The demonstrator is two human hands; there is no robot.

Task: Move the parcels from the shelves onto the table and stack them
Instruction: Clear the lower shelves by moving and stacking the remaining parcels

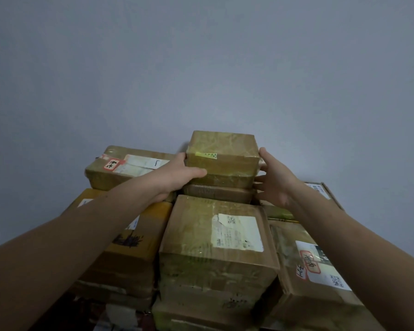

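A plain grey-blue wall (201,56) fills the upper half of the view and runs down both sides, evenly lit and a little darker towards the top corners. At the bottom left lies a dark, reddish-tinted patch (81,304); what it is cannot be told. Just right of it shows a pale, whitish object (120,315), blurred, and beside that a small reddish-brown thing (146,321), both too dim to name

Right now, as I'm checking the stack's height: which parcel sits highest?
The small tape-wrapped parcel at the back centre, between the left hand and right hand. It rises above every other parcel and shows a green strip, no white label.
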